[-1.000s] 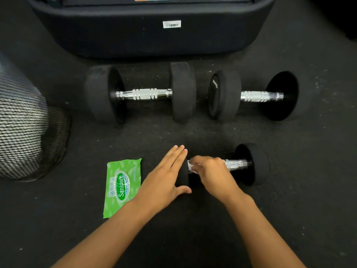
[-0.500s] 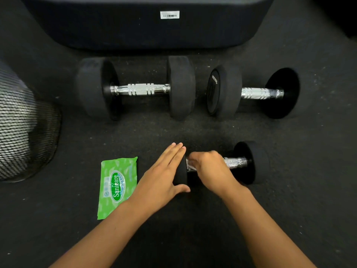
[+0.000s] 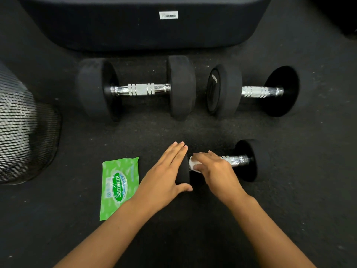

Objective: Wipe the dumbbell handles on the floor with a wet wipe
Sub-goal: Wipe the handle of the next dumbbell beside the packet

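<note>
So, handle [image 3: 234, 160] axis: runs left-right, bare chrome lies right of your wipe [image 3: 193, 163].
Right hand [image 3: 214, 169]: nearer, fingers pressing wipe down.
Left hand [image 3: 166, 176]: flat, bracing the weight [image 3: 183, 172].

The left hand [image 3: 166, 175] is lying flat on the near dumbbell's [image 3: 249, 161] left weight while the right hand [image 3: 214, 167] is pressing a wipe [image 3: 193, 163] on its handle [image 3: 234, 160].

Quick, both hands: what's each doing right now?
Left hand: open, flat against the small dumbbell end.
Right hand: holds wet wipe on its handle.
</note>
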A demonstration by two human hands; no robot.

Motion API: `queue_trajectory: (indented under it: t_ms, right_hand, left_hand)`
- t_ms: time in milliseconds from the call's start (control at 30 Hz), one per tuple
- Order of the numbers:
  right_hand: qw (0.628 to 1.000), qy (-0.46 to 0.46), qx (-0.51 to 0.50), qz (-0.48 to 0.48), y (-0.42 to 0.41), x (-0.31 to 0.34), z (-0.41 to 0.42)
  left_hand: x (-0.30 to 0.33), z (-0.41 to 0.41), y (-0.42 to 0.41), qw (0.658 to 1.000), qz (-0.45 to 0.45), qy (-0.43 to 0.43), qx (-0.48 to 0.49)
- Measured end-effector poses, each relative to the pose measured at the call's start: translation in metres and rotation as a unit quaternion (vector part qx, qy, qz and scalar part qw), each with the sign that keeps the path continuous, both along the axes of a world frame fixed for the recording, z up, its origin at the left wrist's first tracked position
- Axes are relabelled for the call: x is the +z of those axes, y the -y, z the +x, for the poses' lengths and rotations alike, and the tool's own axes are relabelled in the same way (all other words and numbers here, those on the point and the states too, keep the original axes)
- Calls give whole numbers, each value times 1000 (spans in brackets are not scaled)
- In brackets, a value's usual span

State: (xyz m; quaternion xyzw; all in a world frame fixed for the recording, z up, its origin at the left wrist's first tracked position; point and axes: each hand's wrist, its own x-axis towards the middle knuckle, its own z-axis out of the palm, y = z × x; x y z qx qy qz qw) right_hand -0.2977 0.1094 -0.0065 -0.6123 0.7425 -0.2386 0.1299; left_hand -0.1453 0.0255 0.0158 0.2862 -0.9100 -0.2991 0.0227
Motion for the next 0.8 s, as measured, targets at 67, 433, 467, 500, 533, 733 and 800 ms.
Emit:
queue_trajectory:
  t_ms: [67, 433, 467, 500, 533, 733, 800]
  right_hand:
    - [1000, -22, 12, -18, -1, -6, 5]
    - [983, -83, 107, -125, -24, -33, -15]
    - [981, -86, 102, -138, -23, -35, -14]
    - [980, -87, 93, -150, -21, -38, -9]
    - [980, -87, 86, -159, -19, -40, -3]
    - [973, -111, 89, -179, -26, -46, -10]
    - [973, -114, 64, -188, -21, -46, 0]
  left_hand:
    - [-1, 0, 1, 1000, -3, 2, -2]
    - [-3, 1, 0, 1000, 1, -3, -3]
    - [-3, 1, 1, 1000, 0, -4, -1]
    - [-4, 1, 1, 1000, -2, -4, 0]
    - [-4, 0, 2, 1000, -5, -4, 0]
    - [-3, 1, 0, 1000, -5, -2, 0]
    - [-4, 1, 1, 1000, -7, -2, 2]
